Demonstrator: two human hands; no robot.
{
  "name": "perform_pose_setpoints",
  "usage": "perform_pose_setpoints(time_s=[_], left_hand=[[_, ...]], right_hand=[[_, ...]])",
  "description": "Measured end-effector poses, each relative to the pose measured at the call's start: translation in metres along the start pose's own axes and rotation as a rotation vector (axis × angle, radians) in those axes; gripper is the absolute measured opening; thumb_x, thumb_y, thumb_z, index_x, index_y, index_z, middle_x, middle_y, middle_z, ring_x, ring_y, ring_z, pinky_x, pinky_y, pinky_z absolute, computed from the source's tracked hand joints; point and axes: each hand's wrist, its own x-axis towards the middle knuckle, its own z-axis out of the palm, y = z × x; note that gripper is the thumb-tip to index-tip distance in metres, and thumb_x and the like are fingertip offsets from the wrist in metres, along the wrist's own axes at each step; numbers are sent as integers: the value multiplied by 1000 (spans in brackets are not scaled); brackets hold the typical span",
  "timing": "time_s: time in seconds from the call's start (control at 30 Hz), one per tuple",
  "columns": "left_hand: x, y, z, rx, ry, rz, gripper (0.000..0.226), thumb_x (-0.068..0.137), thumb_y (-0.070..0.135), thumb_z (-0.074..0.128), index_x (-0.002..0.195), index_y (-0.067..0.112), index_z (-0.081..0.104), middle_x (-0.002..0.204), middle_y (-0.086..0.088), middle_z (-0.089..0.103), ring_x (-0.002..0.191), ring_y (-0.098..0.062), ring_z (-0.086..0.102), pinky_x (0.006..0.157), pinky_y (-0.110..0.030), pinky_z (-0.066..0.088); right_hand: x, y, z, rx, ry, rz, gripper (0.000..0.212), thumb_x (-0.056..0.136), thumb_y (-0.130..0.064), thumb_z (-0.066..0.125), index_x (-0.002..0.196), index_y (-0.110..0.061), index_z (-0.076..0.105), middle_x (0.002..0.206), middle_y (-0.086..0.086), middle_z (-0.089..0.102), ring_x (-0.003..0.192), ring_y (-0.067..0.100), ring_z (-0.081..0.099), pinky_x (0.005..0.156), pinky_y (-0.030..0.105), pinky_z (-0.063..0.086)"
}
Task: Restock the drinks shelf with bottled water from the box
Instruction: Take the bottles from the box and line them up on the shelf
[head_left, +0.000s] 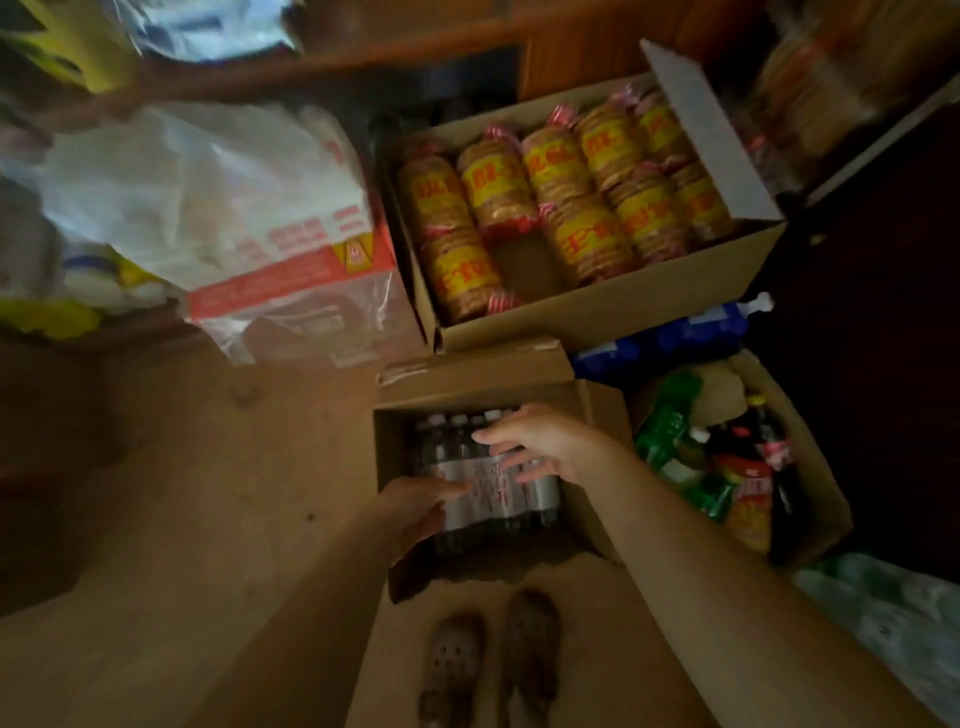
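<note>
- An open box (395, 441) sits on the floor (218, 493) just ahead of two clogs (488, 670), its flaps folded out.
- Water bottles (498, 483) lie packed together in the box, caps towards the far wall; about five white caps show, though blur makes the count unsure.
- The left hand (415, 512) reaches in from the near-left side, fingers extended and resting on the labels of the pack; it grips nothing that I can make out.
- The right hand (540, 441) is spread over the far end of the bottles, fingers straight and splayed, touching the pack without closing round it.
- Just behind the box stands a bigger carton (597, 312), open, with about nine rolls of biscuits (566, 192) in yellow-and-red wrap, in two rows with a gap near the front.
- To the right, touching the box's flap, a third carton (826, 499) holds mixed goods: green bottles, dark bottles and a red-and-yellow packet.
- A blue pack (670, 338) is wedged between the two cartons on the right.
- Clear plastic bags (218, 187) with red print are heaped on the left, near the biscuit carton.
- Dark wooden furniture (571, 57) runs along the back.
</note>
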Motion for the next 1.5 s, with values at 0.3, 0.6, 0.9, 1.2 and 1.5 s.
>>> perform_pose_setpoints(time_s=[0.3,0.6,0.9,1.2,1.5], left_hand=[[120,-36,1,-14,83,-75,57,78,-1,71,130,2,48,135,-14,51,130,-32,44,99,-41,38],[204,-71,1,213,82,-55,76,71,4,80,137,1,43,141,-15,46,131,-30,43,106,-42,40],[190,-74,8,202,35,48,72,70,4,80,133,8,46,136,-12,51,127,-28,46,105,-41,41],[65,-50,8,173,-167,118,53,68,0,81,116,9,58,117,-7,65,102,-18,60,78,-32,54],[-111,46,36,326,-340,466,56,69,16,83,120,23,60,111,7,69,95,-7,68,70,-18,55]], right_hand=[[149,20,20,-121,-46,112,68,82,-35,74,139,-14,43,137,6,52,119,24,54,100,44,48],[227,31,68,-324,27,34,75,78,-38,76,138,-8,43,138,11,49,121,29,52,90,36,50],[220,34,63,-442,89,-76,50,62,-34,85,105,-13,69,104,5,68,92,22,66,82,39,57],[76,3,28,-312,73,-197,36,60,-26,89,88,-24,67,95,-3,70,92,16,66,76,35,57],[-151,-70,-58,-77,184,-435,33,72,-23,81,103,-19,71,99,-3,75,96,14,69,84,36,55]])
